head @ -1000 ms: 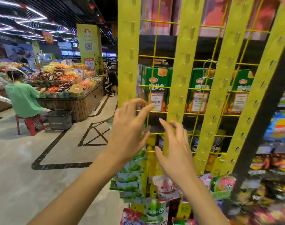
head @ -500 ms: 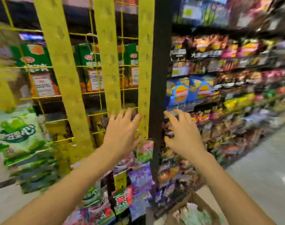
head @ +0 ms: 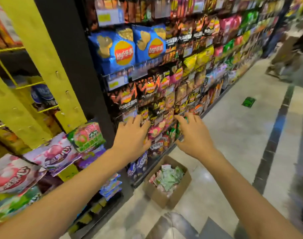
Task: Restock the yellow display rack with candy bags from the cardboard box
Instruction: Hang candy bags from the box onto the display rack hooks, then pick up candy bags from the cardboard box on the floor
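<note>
Yellow metal uprights of the display rack [head: 43,54] fill the upper left, punched with slots and joined by thin yellow wire rungs. Candy bags [head: 86,137] in pink, purple and green hang low on it, overlapping one another toward the bottom left corner. Just right of the rack a black post [head: 74,54] marks the end of a long snack shelf [head: 190,69], whose rows are packed with crisp packets: two big blue bags [head: 123,47] up top, darker packets under them, the far rows blurred.

The left hand [head: 131,137] is raised in front of the lower shelf rows, fingers spread wide and holding nothing. The right hand [head: 193,133] is level with it and well apart, fingers loosely curled and spread; whether the green packet by its fingertips is in its grip or merely behind it on the shelf cannot be told.

The cardboard box [head: 166,194] stands open on the floor [head: 233,135] below and between the two forearms, close against the foot of the shelf, with pale green and pink bags [head: 168,178] heaped loose inside. A small green item [head: 248,101] lies on the floor further down the aisle. Blurred brown cartons [head: 285,54] sit at the far right. A grey shoe [head: 180,225] shows at the bottom edge
</note>
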Demonstrator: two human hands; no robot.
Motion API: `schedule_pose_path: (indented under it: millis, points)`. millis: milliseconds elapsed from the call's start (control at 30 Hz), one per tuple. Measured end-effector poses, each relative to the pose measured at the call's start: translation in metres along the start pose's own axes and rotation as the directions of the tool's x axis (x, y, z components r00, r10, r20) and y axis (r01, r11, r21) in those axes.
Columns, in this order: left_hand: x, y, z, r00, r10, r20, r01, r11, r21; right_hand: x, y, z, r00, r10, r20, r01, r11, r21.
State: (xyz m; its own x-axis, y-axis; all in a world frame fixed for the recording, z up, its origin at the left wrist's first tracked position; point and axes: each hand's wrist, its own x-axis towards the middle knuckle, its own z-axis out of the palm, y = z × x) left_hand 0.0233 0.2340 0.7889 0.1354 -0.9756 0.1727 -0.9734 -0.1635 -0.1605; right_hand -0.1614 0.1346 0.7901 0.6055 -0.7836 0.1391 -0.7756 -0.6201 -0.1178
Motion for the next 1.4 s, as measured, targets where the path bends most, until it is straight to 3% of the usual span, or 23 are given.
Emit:
schedule_pose_path:
  millis: [333,667,933,1167,1267,1400]
  points:
    - [0.086,0.004,0.1,0.956,0.214,0.2,-0.203,0.976,-0.073,0.032,0.044,0.077,0.953,0.198,0.228,-0.207,0.978,0.015]
    - [0.124,0.017,0.208,0.88,0.256,0.4,-0.233,0.967,-0.107,0.068,0.067,0.184,0.87,0.262,0.417,-0.319,0.945,0.073]
    - [0.136,0.026,0.333,0.776,0.167,0.608,-0.098,0.984,-0.146,0.083,0.12,0.297,0.79,0.244,0.562,-0.372,0.92,0.124]
    - [0.133,0.067,0.488,0.723,0.112,0.682,-0.022,0.99,-0.139,0.088,0.166,0.456,0.766,0.205,0.609,-0.365,0.919,0.15]
    - [0.123,0.089,0.571,0.724,0.114,0.68,-0.04,0.992,-0.123,0.087,0.181,0.539,0.755,0.192,0.627,-0.369,0.915,0.164]
    - [0.121,0.111,0.69,0.748,0.142,0.649,-0.079,0.989,-0.125,0.088,0.2,0.669,0.796,0.161,0.584,-0.325,0.927,0.187]
